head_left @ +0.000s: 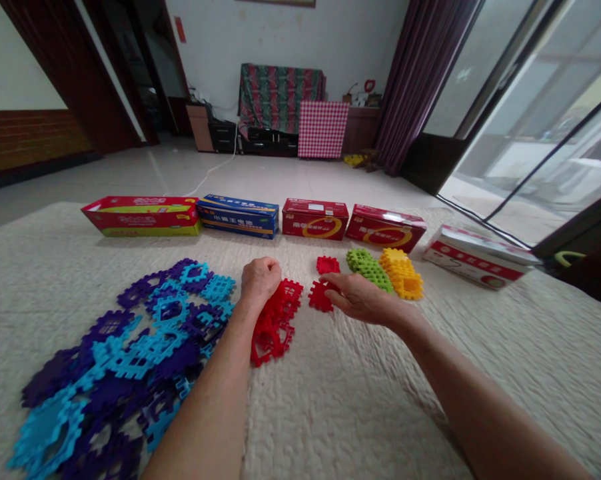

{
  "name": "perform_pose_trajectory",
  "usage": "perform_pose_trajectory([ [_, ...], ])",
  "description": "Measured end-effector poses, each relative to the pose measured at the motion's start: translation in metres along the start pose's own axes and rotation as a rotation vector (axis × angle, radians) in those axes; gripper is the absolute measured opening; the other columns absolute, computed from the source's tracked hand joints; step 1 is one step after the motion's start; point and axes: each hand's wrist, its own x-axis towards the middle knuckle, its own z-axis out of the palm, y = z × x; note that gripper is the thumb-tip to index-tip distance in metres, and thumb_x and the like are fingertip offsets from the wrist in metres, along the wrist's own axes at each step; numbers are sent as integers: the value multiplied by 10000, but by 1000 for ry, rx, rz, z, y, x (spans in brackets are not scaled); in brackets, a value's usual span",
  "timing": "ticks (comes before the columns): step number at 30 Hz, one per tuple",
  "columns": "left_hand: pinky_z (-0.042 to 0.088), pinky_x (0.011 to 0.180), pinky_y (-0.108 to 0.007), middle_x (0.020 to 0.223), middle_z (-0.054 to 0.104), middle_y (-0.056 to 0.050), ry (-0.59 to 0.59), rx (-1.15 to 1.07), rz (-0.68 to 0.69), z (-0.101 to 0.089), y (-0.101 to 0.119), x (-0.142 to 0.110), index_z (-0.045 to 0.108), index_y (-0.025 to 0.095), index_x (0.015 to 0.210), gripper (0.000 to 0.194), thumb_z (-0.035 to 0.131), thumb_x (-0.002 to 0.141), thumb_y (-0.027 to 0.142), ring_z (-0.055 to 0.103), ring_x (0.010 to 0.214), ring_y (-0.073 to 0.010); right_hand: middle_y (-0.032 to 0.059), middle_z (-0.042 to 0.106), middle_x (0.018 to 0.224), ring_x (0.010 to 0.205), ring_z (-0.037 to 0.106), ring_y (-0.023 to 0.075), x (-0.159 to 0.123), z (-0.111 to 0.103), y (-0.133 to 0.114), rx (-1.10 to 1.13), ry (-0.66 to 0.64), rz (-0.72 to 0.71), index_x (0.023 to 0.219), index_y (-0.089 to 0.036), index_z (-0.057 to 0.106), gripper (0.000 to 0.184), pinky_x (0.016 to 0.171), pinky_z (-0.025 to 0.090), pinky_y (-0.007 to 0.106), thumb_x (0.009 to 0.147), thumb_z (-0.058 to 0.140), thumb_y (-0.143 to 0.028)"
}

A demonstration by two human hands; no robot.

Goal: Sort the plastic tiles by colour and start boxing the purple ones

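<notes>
My left hand (261, 279) is curled closed at the upper left edge of a pile of red interlocking plastic tiles (275, 327); what its fingers hold, if anything, is hidden. With thumb and fingers, my right hand (358, 297) grips the edge of a single red interlocking tile (319, 297) at the surface. Just beyond it lies another red tile (327, 265). Green tiles (368, 267) form an overlapping row past my right hand, beside a similar row of yellow tiles (401, 273).
Purple tiles (108, 327) and light-blue tiles (135, 350) spread in a mixed heap on the left of the quilted cover (340, 400). Behind stand a red-and-green box (145, 217), a blue box (239, 217), two red boxes (314, 219) and a white-and-red box (480, 257).
</notes>
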Motion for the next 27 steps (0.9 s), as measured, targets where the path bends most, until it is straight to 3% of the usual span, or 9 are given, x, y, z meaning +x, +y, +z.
perform_pose_trajectory([
  [3, 469, 833, -262, 1022, 750, -74, 5, 5, 6, 0, 0, 0, 765, 206, 964, 299, 495, 854, 269, 673, 988, -225, 141, 687, 1064, 919, 648, 249, 0, 6, 2, -20, -4, 24, 1201, -141, 588, 389, 779, 488, 344, 834, 613, -266],
  [7, 467, 837, -253, 1038, 748, -71, 5, 13, -2, 1, 0, 0, 764, 208, 968, 296, 497, 851, 260, 673, 986, -212, 166, 640, 1178, 1059, 607, 296, -2, 12, 4, -37, -8, -2, 1208, -152, 581, 482, 879, 489, 400, 749, 683, -262],
  [10, 467, 832, -249, 1032, 749, -69, 5, 11, 2, 2, -1, 0, 763, 207, 969, 295, 500, 848, 262, 673, 984, -207, 160, 634, 1171, 1068, 597, 291, -2, 14, 3, -52, -31, -1, 1173, -156, 591, 474, 880, 485, 389, 721, 695, -251],
  [17, 475, 834, -271, 1023, 750, -81, 10, 4, 0, 3, -1, 0, 766, 209, 959, 292, 504, 847, 275, 676, 981, -229, 146, 653, 1085, 1003, 602, 261, 1, 10, 2, -65, -16, -15, 1120, -147, 591, 331, 862, 459, 365, 811, 623, -261],
  [22, 470, 850, -262, 1037, 747, -73, 2, 4, 10, 2, -1, 0, 760, 207, 976, 296, 497, 848, 256, 673, 997, -220, 154, 627, 1123, 988, 588, 257, 14, 7, 21, -69, 124, 47, 1163, -151, 552, 361, 851, 451, 371, 844, 597, -313],
  [27, 469, 846, -255, 1027, 750, -66, -7, -19, 5, 2, 0, 0, 762, 216, 952, 293, 494, 838, 246, 673, 1000, -215, 138, 643, 1090, 994, 591, 258, 28, 7, 40, -149, 139, 45, 1121, -165, 562, 309, 856, 444, 363, 815, 555, -210],
])
